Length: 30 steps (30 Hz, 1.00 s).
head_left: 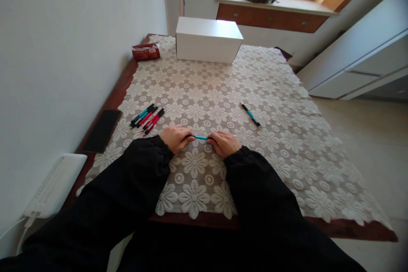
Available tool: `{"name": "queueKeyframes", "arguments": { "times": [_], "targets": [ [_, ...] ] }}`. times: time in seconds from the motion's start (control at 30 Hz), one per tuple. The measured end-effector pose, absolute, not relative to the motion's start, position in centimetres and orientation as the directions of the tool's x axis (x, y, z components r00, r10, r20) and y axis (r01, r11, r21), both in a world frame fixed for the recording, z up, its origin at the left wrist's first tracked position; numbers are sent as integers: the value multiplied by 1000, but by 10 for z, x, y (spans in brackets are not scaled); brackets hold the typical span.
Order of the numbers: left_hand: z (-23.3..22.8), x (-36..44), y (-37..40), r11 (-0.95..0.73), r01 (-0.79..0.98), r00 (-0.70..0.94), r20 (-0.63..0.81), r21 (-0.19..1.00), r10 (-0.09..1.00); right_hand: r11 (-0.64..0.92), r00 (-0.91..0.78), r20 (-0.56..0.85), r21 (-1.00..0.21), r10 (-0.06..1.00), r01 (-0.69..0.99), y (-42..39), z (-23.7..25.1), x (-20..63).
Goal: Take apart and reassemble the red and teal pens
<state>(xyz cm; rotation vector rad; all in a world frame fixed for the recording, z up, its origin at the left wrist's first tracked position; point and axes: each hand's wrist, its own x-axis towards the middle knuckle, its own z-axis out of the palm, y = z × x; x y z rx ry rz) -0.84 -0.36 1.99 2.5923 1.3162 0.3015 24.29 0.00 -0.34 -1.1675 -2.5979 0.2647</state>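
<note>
A teal pen with black ends (200,137) lies crosswise between my two hands, just above or on the lace tablecloth. My left hand (176,137) is closed on its left end, and my right hand (224,142) grips the right end. Only the teal middle of the barrel shows; both ends are mostly hidden by fingers. Off to the right, another teal and black pen (250,114) rests alone at a slant. Beyond my left hand lies a group of several pens, some teal (142,115) and some red (154,121), side by side.
A long white box (208,40) stands at the table's far end, beside a red packet (145,51). Along the left edge lie a dark flat object (102,131) and a white power bank (55,185) with a cable. The wall runs close along the left side.
</note>
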Motion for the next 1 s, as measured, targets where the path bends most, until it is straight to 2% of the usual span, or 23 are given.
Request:
{"name": "queueKeyframes", "arguments": {
  "times": [0.23, 0.47, 0.7, 0.8, 0.87, 0.93, 1.0],
  "targets": [
    [21, -9, -3, -572, 757, 582, 70, 315, 810, 642, -630, 134, -250, 765, 725, 2, -1, 240],
    [21, -10, -2, -558, 760, 576, 55, 333, 816, 582, -600, 28, -283, 800, 763, 3, 4, 236],
    [19, -6, -3, -516, 769, 531, 72, 376, 844, 579, -591, 56, -294, 805, 760, 3, 3, 236],
    [29, -16, 0, -467, 776, 445, 157, 424, 882, 575, -589, 50, -299, 807, 762, 3, 3, 237],
    [42, -37, 0, -393, 817, 326, 224, 421, 918, 572, -587, 51, -305, 808, 761, 4, 2, 238],
    [57, -70, -4, -228, 898, 128, 272, 378, 954, 568, -581, 58, -308, 812, 763, 4, 1, 238],
    [68, -110, -12, -25, 963, -45, 252, 268, 967, 562, -572, 66, -310, 818, 767, 5, 1, 238]
  ]
}}
